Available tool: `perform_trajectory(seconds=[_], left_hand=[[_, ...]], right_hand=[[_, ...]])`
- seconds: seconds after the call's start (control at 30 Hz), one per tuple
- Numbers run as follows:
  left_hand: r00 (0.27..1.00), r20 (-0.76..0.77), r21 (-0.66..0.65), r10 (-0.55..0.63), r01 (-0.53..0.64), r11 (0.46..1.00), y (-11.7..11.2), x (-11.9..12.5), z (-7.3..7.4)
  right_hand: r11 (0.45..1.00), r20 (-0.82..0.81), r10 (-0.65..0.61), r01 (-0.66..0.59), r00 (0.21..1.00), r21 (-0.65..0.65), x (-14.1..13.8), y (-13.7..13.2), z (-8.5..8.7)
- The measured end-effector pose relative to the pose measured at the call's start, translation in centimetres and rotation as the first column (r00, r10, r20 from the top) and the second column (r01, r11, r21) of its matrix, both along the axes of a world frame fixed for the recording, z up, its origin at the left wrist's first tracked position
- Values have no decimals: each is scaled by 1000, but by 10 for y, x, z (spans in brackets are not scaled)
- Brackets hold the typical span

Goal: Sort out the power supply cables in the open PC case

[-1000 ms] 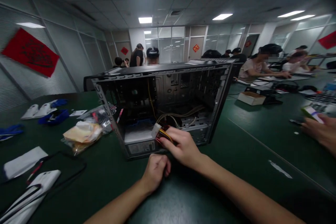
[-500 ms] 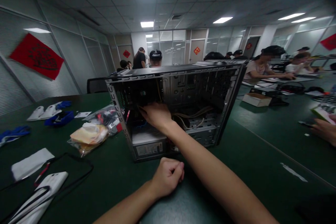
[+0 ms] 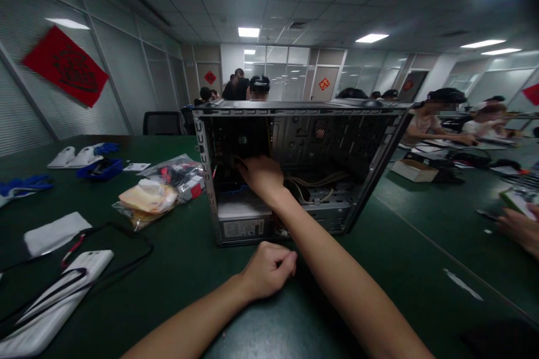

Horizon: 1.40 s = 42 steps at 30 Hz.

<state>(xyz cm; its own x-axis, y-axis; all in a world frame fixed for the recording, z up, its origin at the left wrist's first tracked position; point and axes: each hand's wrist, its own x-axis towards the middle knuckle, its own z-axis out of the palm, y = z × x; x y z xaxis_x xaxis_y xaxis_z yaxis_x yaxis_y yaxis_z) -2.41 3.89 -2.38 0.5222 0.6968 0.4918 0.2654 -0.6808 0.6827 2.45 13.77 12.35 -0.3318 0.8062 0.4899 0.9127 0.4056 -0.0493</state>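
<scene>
An open black computer case (image 3: 337,118) stands upright on the dark green table (image 3: 400,247), its side panel off. My right hand (image 3: 261,175) reaches deep inside the case toward the upper left corner; its fingers point into the dark and are hidden. Beige and yellow cables (image 3: 314,184) run along the case floor just right of that hand. A grey power supply (image 3: 244,223) sits at the bottom left of the case. My left hand (image 3: 269,269) rests on the table in front of the case, curled into a loose fist with nothing visible in it.
Plastic bags of parts (image 3: 162,188) lie left of the case. A white device with black cable (image 3: 63,297), a white cloth (image 3: 54,233) and blue gloves (image 3: 25,185) lie further left. Another person's hand (image 3: 520,227) is at the right edge. Several people sit at tables behind.
My right hand left the yellow-wired connector at the case's front bottom and reached up and deeper into the case's left side. The left fist stayed on the table.
</scene>
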Motion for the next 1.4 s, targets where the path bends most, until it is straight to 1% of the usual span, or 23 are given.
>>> perform_trajectory(seconds=[0.13, 0.27, 0.37, 0.53, 0.67, 0.73, 0.77, 0.8, 0.87, 0.9, 0.93, 0.97, 1.03, 1.07, 1.1, 1.13, 1.17, 1.2, 1.23, 1.27, 1.3, 1.33, 1.4], left_hand=[[1000, 15, 7, 18, -18, 1000, 1, -1, -3], [999, 35, -7, 8, -8, 1000, 1, -2, -8], [998, 56, -4, 8, -8, 1000, 1, -2, -7], [997, 79, 1, 8, -8, 1000, 1, -1, -2], [993, 107, -9, 53, -52, 999, 1, -3, -2], [980, 170, -34, 108, -104, 994, 2, -5, -3], [963, 238, -82, 126, -110, 991, 3, -6, -4], [937, 323, -149, 130, -85, 985, 4, -7, -4], [857, 504, -292, 107, 53, 955, 7, -7, -4], [809, 580, -338, 92, 137, 931, 9, -7, -3], [763, 640, -364, 88, 200, 910, 10, -8, -1], [718, 689, -379, 100, 239, 894, 12, -8, 3], [623, 765, -421, 161, 295, 858, 13, -10, 15], [599, 783, -448, 169, 354, 821, 14, -12, 22], [584, 798, -472, 150, 451, 757, 14, -14, 31], [553, 821, -475, 144, 521, 709, 14, -16, 39], [522, 840, -477, 150, 576, 664, 14, -19, 47], [494, 853, -479, 167, 616, 625, 14, -21, 54], [470, 862, -482, 190, 645, 593, 13, -22, 61], [456, 866, -484, 206, 660, 575, 13, -23, 66], [447, 866, -490, 226, 663, 566, 12, -24, 70], [442, 864, -497, 243, 662, 561, 12, -24, 73], [443, 854, -516, 273, 648, 561, 11, -23, 75]], right_hand=[[1000, -6, -10, 10, 1000, 9, -7, -3, 0], [1000, -34, -8, 9, 999, 21, -19, -3, -1], [1000, -52, -9, 10, 999, 21, -23, -1, -3], [1000, -77, 1, 0, 997, 22, -22, 2, -5], [1000, -92, 24, -22, 995, 17, -20, 1, -2], [999, -115, 36, -35, 993, 16, -17, -2, 2], [999, -128, 45, -42, 991, 24, -14, -5, 5], [997, -139, 61, -56, 988, 44, -10, -10, 7], [983, -151, 140, -118, 979, 143, 6, -23, 6], [959, -143, 210, -175, 967, 221, 16, -30, 2], [916, -125, 301, -250, 946, 314, 29, -38, -5], [848, -77, 411, -350, 908, 398, 43, -46, -16], [660, 71, 620, -568, 781, 491, 72, -60, -49], [563, 140, 699, -661, 701, 496, 85, -64, -69], [512, 182, 745, -725, 641, 460, 96, -66, -90], [487, 211, 778, -781, 591, 391, 106, -66, -110], [500, 211, 795, -812, 568, 301, 112, -65, -127], [547, 187, 795, -816, 576, 187, 116, -62, -142], [593, 155, 786, -801, 598, 84, 117, -58, -152], [638, 114, 765, -770, 634, 6, 117, -55, -158], [672, 78, 740, -738, 668, -57, 115, -52, -161], [693, 48, 720, -714, 692, -99, 113, -50, -160], [697, 11, 711, -703, 703, -141, 110, -49, -155]])
